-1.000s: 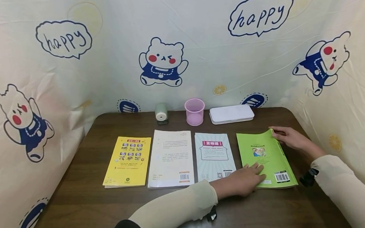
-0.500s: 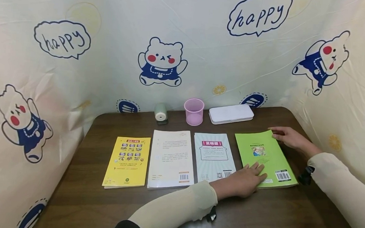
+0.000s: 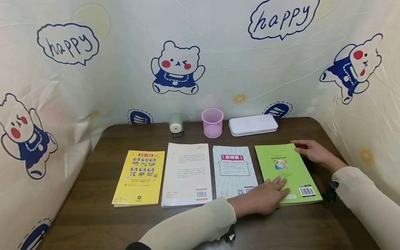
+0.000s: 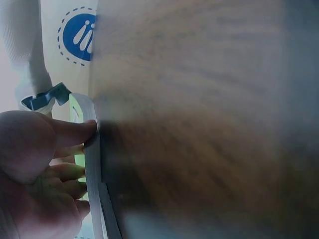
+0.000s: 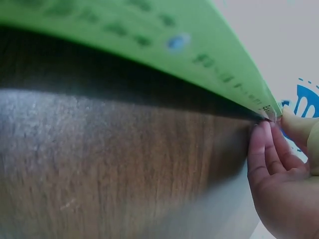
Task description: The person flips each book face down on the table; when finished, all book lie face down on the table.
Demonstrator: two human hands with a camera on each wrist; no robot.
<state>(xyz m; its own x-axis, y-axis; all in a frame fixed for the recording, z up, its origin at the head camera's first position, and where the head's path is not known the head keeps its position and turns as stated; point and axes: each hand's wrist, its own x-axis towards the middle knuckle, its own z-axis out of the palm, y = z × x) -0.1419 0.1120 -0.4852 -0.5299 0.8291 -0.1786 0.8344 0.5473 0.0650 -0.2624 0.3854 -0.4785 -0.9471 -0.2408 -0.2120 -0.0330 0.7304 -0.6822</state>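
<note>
A green book lies back cover up at the right end of a row of books. My left hand holds its near left part, fingers spread over the cover. In the left wrist view the thumb lies against the page edges. At the far right corner my right hand pinches the book by its spine. The right wrist view shows that spine slightly above the table, the fingertips at its corner. To the left lie a light blue book, partly behind my left hand, a white book and a yellow book.
Along the back of the brown table stand a small green and white device, a pink cup and a white flat case. A printed curtain hangs behind and at both sides.
The green book has shifted a little to the left, and its far right corner, bent up earlier, now lies flatter. Both hands have moved slightly left with it. The other books stay put.
</note>
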